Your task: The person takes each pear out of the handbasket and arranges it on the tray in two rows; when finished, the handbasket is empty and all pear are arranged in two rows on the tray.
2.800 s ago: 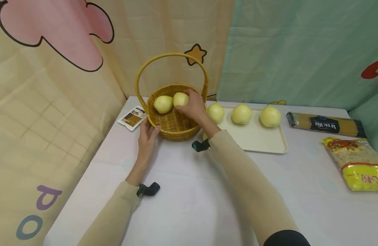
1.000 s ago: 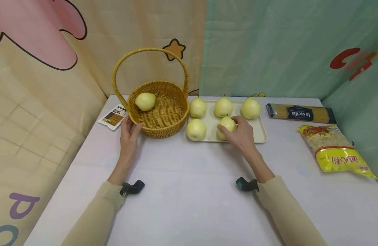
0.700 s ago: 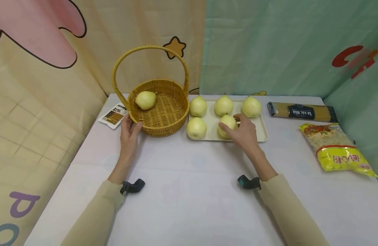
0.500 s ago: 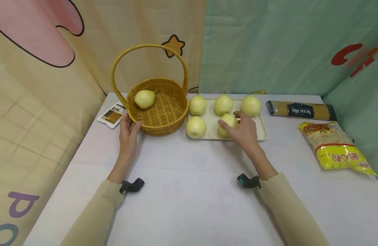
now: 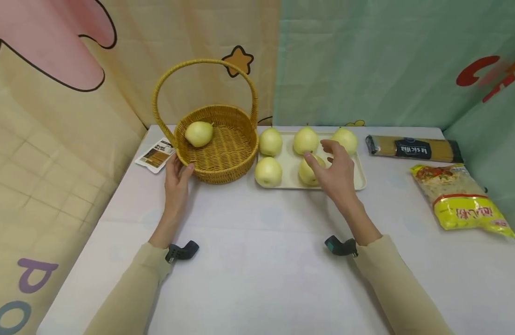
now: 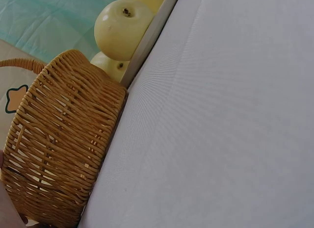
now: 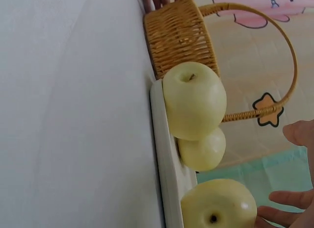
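Note:
In the head view my left hand (image 5: 176, 184) touches the near left outer wall of the woven basket (image 5: 221, 177), thumb near the rim. One pale yellow pear (image 5: 198, 134) lies on its side in the basket. My right hand (image 5: 337, 174) hovers spread over the front of the white tray (image 5: 290, 163), thumb and fingers apart. Just beneath it stands a pear (image 5: 308, 173), partly hidden by the hand; the right wrist view shows the spread fingers (image 7: 287, 198) beside a pear (image 7: 221, 206). Nothing is held in the right hand.
Several pears stand on the tray, such as the front left pear (image 5: 268, 172). A small sachet (image 5: 156, 156) lies left of the basket. At the right are a spaghetti pack (image 5: 414, 149) and a yellow noodle bag (image 5: 462, 197). Curtains stand behind the table.
The right hand has carried a pear from the basket to the tray's front row, let go of it, and risen slightly with fingers spreading. The left hand stays at the basket.

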Available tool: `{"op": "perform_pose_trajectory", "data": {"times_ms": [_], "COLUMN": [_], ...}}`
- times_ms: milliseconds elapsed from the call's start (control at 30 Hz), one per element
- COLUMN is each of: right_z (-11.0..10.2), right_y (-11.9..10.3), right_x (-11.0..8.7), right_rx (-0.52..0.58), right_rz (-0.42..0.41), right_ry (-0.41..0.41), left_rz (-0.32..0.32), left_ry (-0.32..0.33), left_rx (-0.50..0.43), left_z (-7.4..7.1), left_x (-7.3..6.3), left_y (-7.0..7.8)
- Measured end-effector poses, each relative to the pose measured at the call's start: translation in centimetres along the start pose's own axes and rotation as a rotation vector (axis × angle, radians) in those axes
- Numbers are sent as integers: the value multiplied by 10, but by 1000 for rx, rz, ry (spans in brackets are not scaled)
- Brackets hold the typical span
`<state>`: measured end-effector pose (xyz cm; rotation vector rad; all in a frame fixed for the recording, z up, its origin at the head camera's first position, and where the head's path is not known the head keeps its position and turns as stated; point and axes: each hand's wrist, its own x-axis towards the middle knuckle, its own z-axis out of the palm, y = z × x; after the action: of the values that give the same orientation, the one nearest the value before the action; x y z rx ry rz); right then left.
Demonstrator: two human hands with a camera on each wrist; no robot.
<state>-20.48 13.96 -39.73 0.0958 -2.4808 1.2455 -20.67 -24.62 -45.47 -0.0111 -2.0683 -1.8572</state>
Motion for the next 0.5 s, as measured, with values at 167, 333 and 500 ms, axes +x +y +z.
{"op": "perform_pose_trajectory", "data": {"times_ms": [167, 333, 500], "right_z": [10, 26, 46], "right_y": [-13, -35, -64], "right_x": [-3, 4, 14], "right_rx": [-9, 41, 83], "right_rz": [-91, -166, -184], "right_ry": [-10, -7, -70], "left_rz": [7, -1, -6], "left_ry": [-4, 14, 16], "left_rx": [-7, -1, 11], "left_z": [1, -1, -1], "left_x": [1, -1, -2], "left_y": [1, -1, -2]}}
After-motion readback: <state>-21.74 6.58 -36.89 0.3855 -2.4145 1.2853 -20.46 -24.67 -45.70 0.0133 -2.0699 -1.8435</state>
